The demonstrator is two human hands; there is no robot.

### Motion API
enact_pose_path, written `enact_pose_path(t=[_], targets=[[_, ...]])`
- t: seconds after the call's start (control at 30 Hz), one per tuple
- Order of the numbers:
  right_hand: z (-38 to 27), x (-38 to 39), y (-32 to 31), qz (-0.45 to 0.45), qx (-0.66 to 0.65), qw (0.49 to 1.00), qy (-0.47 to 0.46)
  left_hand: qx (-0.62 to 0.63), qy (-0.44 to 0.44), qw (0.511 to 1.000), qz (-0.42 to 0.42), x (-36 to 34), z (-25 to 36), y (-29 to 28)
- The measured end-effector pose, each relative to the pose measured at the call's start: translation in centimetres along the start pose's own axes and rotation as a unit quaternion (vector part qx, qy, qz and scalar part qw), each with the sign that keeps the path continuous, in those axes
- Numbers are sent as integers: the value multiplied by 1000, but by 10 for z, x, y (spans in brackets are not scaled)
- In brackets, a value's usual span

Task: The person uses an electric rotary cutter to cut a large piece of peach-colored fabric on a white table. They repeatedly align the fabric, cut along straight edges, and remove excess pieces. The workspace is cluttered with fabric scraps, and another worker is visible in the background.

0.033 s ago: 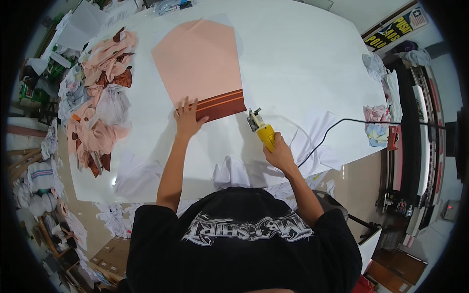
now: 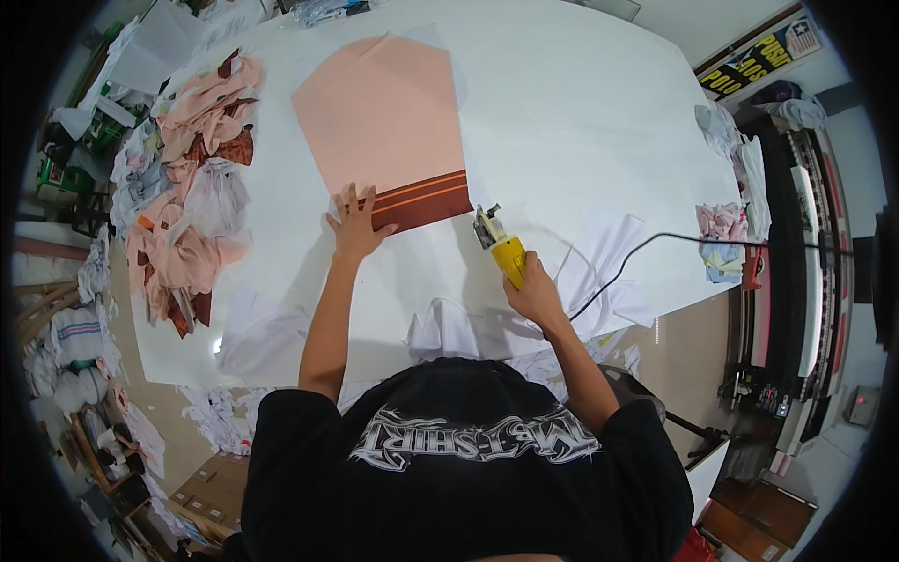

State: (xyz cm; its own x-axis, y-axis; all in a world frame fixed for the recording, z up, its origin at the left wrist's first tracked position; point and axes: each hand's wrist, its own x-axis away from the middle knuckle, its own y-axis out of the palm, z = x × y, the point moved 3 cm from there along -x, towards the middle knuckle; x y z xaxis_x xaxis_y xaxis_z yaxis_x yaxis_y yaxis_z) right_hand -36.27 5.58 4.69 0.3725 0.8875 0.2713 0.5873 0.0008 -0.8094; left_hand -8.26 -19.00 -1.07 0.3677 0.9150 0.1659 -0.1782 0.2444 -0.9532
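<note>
The person's right hand (image 2: 536, 290) is wrapped around the yellow handheld electric cutter (image 2: 508, 258), in the middle of the frame; this grip looks firm. The left hand (image 2: 356, 227) lies with its fingers spread on the lower left corner of the peach fabric panel (image 2: 384, 112), over the end of its dark brown striped band (image 2: 421, 204). The panel lies on the white worktop (image 2: 581, 103), in the upper centre, and the cutter's head is just beside its lower right corner.

To work well here, it would seem wise to press the cloth flat, to guide the cutter slowly along the edge, and to hold the left fingers well away from its head. The black cord (image 2: 646, 239), which runs toward the right, should better stay behind the cutter.

Farther out, a pile of peach and brown scraps (image 2: 201, 112) lies loose at upper left. At lower left stands a cardboard box (image 2: 201, 487); its contents cannot be seen.
</note>
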Motion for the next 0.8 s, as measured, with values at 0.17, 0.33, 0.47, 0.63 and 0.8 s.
enact_pose_path(t=[0.17, 0.33, 0.47, 0.63, 0.8], targets=[[-12, -43, 9, 33, 2, 999, -37, -5, -34, 993, -109, -22, -28, 15], [-21, -50, 4, 13, 15, 1000, -9, 13, -31, 995, -94, -18, -31, 20], [-21, -47, 2, 6, 17, 1000, -3, 41, -35, 995, -89, -18, -29, 18], [-15, -46, 1, -12, 27, 1000, 2, 25, -24, 996, -83, -17, -32, 24], [-18, -56, 1, -14, 16, 1000, -14, 31, -28, 996, -77, -17, -33, 27]])
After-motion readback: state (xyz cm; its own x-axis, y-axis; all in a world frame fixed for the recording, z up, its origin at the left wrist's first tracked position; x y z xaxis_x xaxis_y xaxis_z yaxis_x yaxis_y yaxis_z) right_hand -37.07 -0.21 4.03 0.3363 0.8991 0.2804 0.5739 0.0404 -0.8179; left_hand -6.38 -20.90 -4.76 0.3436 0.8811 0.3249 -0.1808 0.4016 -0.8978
